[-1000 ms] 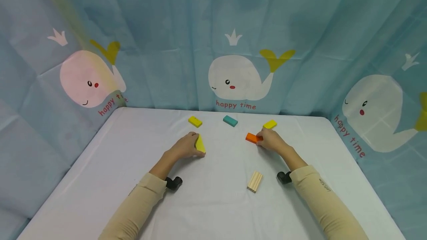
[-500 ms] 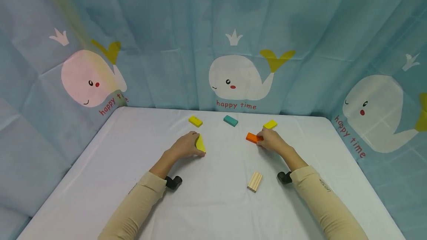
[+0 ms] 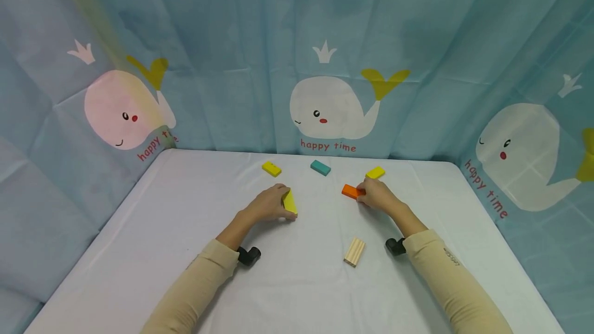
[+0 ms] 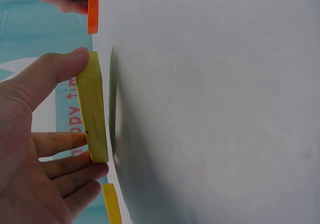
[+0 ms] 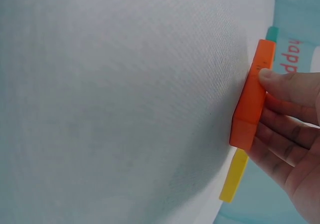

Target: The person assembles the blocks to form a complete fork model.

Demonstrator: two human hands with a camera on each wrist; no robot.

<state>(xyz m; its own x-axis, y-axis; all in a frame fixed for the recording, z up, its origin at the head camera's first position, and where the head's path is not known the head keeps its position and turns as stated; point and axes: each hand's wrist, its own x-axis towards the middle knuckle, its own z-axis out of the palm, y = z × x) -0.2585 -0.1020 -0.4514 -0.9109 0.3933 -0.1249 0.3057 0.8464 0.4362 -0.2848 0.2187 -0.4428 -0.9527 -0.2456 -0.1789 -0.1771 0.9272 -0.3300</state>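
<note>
My left hand (image 3: 269, 204) pinches a yellow block (image 3: 290, 202) between thumb and fingers, held on its edge just over the white table (image 3: 297, 293); the left wrist view shows the same yellow block (image 4: 93, 109) with a thin shadow gap under it. My right hand (image 3: 377, 195) grips an orange block (image 3: 351, 191) at its right end, thumb on top, as the right wrist view shows on the orange block (image 5: 251, 103). The two hands are apart, left and right of the table's middle.
A yellow block (image 3: 271, 169), a teal block (image 3: 320, 168) and another yellow block (image 3: 375, 172) lie near the far edge. A plain wooden block (image 3: 355, 252) lies near the right forearm. Whale-print curtains (image 3: 325, 66) close in the table on three sides.
My left hand has carried its yellow block a little to the right, towards the table's middle. The right hand and orange block have stayed in place.
</note>
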